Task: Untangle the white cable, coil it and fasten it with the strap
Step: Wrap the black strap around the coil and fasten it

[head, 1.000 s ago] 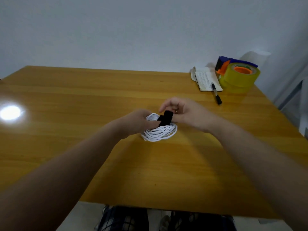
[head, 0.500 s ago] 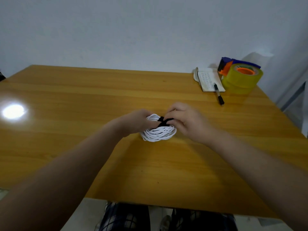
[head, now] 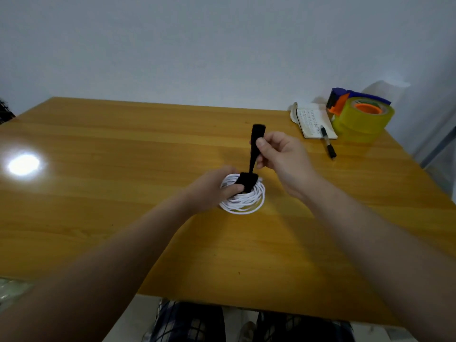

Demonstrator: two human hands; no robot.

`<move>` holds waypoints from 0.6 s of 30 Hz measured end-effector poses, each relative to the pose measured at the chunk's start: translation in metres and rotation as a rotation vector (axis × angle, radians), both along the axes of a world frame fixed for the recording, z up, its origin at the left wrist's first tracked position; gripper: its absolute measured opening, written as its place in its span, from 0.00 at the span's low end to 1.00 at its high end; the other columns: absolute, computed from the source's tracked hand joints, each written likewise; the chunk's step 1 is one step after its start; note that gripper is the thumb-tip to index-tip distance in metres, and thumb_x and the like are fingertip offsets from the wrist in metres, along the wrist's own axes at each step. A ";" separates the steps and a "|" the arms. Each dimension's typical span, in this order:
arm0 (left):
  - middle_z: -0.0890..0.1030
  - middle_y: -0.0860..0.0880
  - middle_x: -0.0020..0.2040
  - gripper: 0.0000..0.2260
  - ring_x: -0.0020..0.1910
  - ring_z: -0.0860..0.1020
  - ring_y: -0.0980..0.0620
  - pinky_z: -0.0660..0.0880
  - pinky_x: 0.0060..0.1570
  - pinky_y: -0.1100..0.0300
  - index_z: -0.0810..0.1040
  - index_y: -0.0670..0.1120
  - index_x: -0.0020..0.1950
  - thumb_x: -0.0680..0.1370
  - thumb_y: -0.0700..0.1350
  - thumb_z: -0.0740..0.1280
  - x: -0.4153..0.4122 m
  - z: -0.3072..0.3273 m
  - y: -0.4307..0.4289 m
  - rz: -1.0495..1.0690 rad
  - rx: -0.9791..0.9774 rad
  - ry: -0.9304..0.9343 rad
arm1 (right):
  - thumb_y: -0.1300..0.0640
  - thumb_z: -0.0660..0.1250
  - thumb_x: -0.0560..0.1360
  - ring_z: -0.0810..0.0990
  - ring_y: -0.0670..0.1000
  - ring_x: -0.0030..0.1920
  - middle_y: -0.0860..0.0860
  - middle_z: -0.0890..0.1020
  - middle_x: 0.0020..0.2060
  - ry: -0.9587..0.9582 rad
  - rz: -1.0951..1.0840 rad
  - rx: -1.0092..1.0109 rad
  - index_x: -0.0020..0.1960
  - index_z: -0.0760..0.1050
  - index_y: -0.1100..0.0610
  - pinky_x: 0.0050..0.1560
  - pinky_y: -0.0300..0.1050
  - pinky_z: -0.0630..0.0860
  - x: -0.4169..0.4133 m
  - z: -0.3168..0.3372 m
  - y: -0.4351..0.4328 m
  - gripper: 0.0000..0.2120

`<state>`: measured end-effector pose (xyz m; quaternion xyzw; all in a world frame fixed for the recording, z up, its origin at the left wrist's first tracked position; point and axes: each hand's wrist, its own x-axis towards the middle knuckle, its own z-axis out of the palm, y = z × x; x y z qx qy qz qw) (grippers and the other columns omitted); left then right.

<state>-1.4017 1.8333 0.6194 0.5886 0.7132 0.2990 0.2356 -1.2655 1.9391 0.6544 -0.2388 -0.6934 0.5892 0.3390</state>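
Strap now pulled upright; right hand pinches it.

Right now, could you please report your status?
Left hand grips coiled white cable. Right hand pinches black strap, end raised, unfastened. Pen, tape dispenser well clear.

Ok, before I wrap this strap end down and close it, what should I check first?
1. Cable gathered: the white cable sits as one round coil on the table. Ok.
2. Coil held: the left hand grips it at the strap's wrapped part. Ok.
3. Free end held: the right hand pinches the strap, drawn up straight. Ok.
4. Strap round every turn: the left hand hides that side. Cannot tell.
5. Cable ends tucked in: none visible. Cannot tell.
6. Working space: the pen and tape dispenser lie apart, at the far right corner. Ok.
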 end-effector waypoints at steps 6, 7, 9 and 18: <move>0.78 0.56 0.40 0.07 0.37 0.77 0.65 0.71 0.38 0.71 0.74 0.47 0.56 0.78 0.43 0.66 0.002 0.005 0.000 -0.022 0.155 -0.126 | 0.62 0.56 0.80 0.69 0.45 0.28 0.52 0.74 0.35 0.085 0.195 -0.241 0.50 0.70 0.59 0.29 0.37 0.68 0.007 0.022 0.006 0.04; 0.78 0.56 0.40 0.07 0.36 0.76 0.65 0.71 0.39 0.70 0.74 0.48 0.55 0.78 0.44 0.66 0.001 0.005 0.001 -0.009 0.159 -0.129 | 0.60 0.59 0.79 0.68 0.45 0.30 0.50 0.72 0.35 0.031 0.212 -0.220 0.52 0.70 0.59 0.31 0.37 0.68 0.009 0.024 0.007 0.04; 0.79 0.54 0.41 0.06 0.40 0.77 0.60 0.72 0.42 0.65 0.74 0.48 0.54 0.77 0.45 0.66 -0.002 0.004 0.002 0.010 0.152 -0.112 | 0.60 0.63 0.78 0.69 0.45 0.32 0.48 0.70 0.37 -0.159 0.186 0.023 0.56 0.71 0.57 0.37 0.38 0.70 0.011 0.023 0.007 0.07; 0.82 0.50 0.52 0.12 0.50 0.79 0.54 0.74 0.52 0.58 0.76 0.47 0.60 0.77 0.44 0.67 0.000 0.000 0.002 -0.068 0.231 0.076 | 0.67 0.66 0.75 0.80 0.50 0.40 0.53 0.81 0.38 -0.071 0.010 0.060 0.53 0.77 0.58 0.44 0.43 0.78 0.006 0.011 0.007 0.09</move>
